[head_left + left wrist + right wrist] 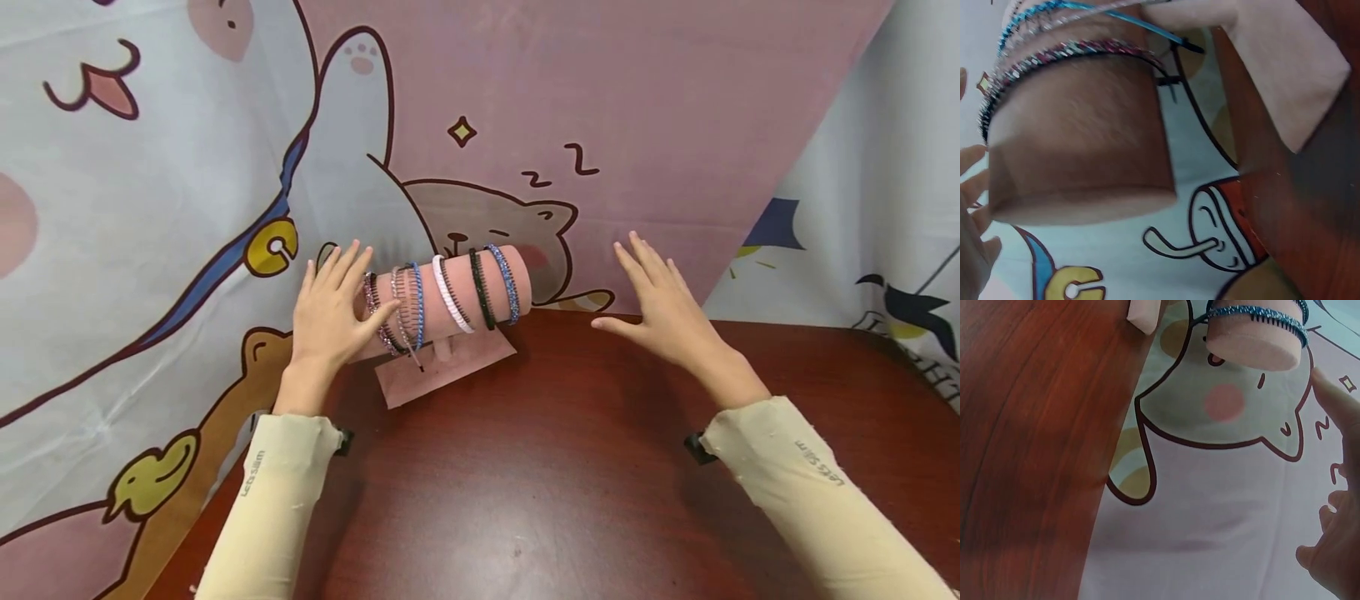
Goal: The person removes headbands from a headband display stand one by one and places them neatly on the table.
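Observation:
A pink padded cylinder stand [427, 312] with a flat base [450, 371] carries several thin toothed headbands. Among them are a glittery blue one [506, 283] at the right end, a dark green one [482, 287], a white one [450, 293] and a brighter blue one [419, 304]. My left hand [326, 321] is at the cylinder's left end, fingers spread and straight; whether it touches is unclear. In the left wrist view, a pink-and-silver headband [1079, 50] circles the cylinder near that end. My right hand [667, 312], fingers extended, is held apart to the right, holding nothing.
A dark red-brown wooden table [525, 483] lies under the stand. Behind and to the left hangs a cartoon-printed cloth [637, 100] with cats, close behind the cylinder. Another white printed cloth [862, 225] hangs on the right.

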`<state>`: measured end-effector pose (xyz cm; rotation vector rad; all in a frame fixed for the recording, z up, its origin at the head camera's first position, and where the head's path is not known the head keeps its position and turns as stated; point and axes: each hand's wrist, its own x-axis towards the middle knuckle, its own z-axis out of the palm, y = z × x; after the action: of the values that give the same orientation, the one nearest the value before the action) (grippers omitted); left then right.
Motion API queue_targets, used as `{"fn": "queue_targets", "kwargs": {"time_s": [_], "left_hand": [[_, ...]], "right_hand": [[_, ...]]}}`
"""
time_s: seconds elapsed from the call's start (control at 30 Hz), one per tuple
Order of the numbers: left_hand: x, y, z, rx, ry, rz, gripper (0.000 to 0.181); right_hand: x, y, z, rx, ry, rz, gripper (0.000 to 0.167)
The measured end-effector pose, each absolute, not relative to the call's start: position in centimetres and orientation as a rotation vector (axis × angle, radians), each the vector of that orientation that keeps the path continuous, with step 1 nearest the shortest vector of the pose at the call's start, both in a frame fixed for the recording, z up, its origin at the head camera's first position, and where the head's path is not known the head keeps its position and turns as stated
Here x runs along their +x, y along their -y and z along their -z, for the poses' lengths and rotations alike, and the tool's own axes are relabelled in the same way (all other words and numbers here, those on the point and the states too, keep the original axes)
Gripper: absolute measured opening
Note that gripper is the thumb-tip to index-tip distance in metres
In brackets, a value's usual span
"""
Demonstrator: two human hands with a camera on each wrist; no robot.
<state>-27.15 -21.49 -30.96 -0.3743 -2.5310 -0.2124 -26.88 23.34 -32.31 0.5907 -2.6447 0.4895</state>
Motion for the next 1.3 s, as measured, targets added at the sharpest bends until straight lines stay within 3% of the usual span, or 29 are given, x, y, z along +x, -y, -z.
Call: {"fn": "queue_targets", "kwargs": {"time_s": [0.63,1.0,1.3], "left_hand": [[-27.5,23.8,35.2,-0.377,2.226,0.555,0.059],[-27.3,23.8,36.3,-0.287,2.114,0.664,0.074],[-26.9,23.4,36.5,-0.235,2.114,0.811,0.059]], "right_hand": [[-27.0,-20.0,34.2,0.684,2.612,-0.62,0.104],[-26.3,-18.1,34.9,0.686,2.632,-0.773,0.105],[-25.5,-16.6,35.6,0.653,2.61,-0.869,0.101]]}}
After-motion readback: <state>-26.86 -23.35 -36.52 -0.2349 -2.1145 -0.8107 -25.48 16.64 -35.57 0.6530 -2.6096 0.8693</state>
